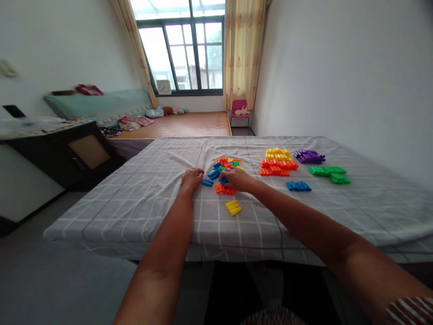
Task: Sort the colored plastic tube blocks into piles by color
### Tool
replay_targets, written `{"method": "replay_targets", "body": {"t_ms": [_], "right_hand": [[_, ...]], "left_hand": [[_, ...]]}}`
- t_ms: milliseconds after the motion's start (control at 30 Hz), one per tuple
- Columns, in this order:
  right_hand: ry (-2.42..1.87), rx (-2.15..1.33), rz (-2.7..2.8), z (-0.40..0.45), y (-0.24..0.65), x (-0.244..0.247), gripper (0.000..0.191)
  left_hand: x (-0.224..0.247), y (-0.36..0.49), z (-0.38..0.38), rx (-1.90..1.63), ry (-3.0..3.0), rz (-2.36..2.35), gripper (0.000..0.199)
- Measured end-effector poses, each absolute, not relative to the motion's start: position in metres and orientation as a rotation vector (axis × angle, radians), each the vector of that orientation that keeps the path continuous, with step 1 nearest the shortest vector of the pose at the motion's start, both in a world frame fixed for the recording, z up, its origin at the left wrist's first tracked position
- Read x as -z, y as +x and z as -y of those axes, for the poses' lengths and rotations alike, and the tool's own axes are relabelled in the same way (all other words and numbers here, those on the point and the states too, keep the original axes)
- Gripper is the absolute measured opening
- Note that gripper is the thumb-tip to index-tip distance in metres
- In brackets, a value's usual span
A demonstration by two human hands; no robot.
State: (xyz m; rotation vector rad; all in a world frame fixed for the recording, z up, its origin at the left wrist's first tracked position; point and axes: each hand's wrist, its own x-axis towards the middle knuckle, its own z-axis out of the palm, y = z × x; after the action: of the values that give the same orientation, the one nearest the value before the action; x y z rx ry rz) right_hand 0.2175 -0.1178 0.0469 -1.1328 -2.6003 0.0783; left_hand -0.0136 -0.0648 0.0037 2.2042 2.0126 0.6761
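Note:
A mixed heap of small plastic blocks (223, 166) in orange, blue, green and yellow lies mid-way across the grey checked bed sheet (135, 198). My left hand (191, 178) rests curled on the sheet just left of the heap, beside loose blue blocks (207, 182). My right hand (237, 178) lies on the heap's near right side, its fingers closed over blocks; what they hold is hidden. Orange blocks (223, 189) sit under its thumb side. A pair of yellow blocks (233, 207) lies nearer to me.
Sorted groups lie to the right: yellow (278, 153), orange-red (278, 167), purple (309, 156), green (330, 174) and blue (298, 185). A dark desk (72, 151) stands at the left, a wooden platform bed (182, 124) and a pink chair (240, 109) beyond.

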Motion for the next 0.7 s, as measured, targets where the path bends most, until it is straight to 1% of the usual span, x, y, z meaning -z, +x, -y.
{"method": "replay_targets", "body": {"t_ms": [133,300,467,533,600,700], "right_hand": [[-1.158,-0.370,2.427,0.125,0.250,-0.045,0.031],[-1.205,-0.534,2.205,0.138,0.300,-0.046,0.027],[-1.301,-0.671,1.979,0.158,0.334,-0.034,0.031],[-1.303,-0.669,1.950,0.164,0.334,-0.029,0.029],[-1.288,-0.571,1.973,0.167,0.331,-0.030,0.027],[-1.296,-0.420,1.906,0.168,0.339,-0.045,0.027]], "left_hand": [[-0.002,-0.014,0.062,-0.672,2.216,-2.015,0.031],[-0.005,-0.015,0.061,-0.647,2.245,-2.006,0.032],[-0.008,-0.015,0.060,-0.625,2.258,-2.017,0.033],[-0.008,-0.015,0.059,-0.620,2.255,-2.021,0.033],[-0.007,-0.016,0.059,-0.621,2.255,-2.018,0.033],[-0.007,-0.017,0.058,-0.618,2.262,-2.008,0.034]]}}
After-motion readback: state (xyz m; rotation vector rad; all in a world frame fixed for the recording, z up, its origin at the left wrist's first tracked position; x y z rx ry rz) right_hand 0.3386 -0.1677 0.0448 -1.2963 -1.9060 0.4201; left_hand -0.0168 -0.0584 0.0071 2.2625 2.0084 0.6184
